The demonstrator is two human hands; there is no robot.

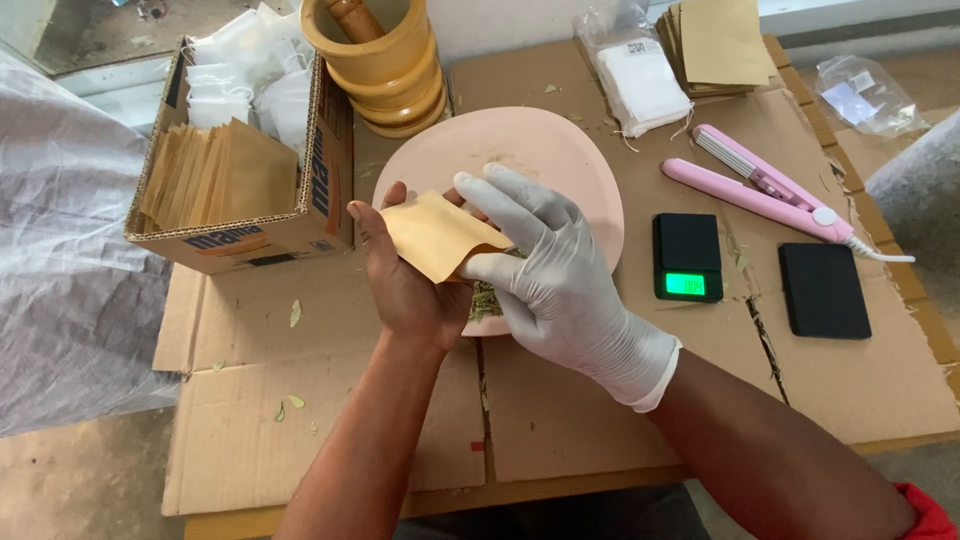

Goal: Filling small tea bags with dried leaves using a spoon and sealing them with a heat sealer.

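Brown paper pouch gripped between bare left hand and gloved right hand above pink plate; filling with dried leaves under way, mouth needs opening.

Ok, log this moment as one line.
left hand: holds tan paper pouch | right hand: gloved, on pouch | below: pink plate, dried leaves | right: small scale

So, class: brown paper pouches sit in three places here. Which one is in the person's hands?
The single pouch over the pink plate, gripped by both hands; the others stand bunched in the cardboard box or stacked at the far edge.
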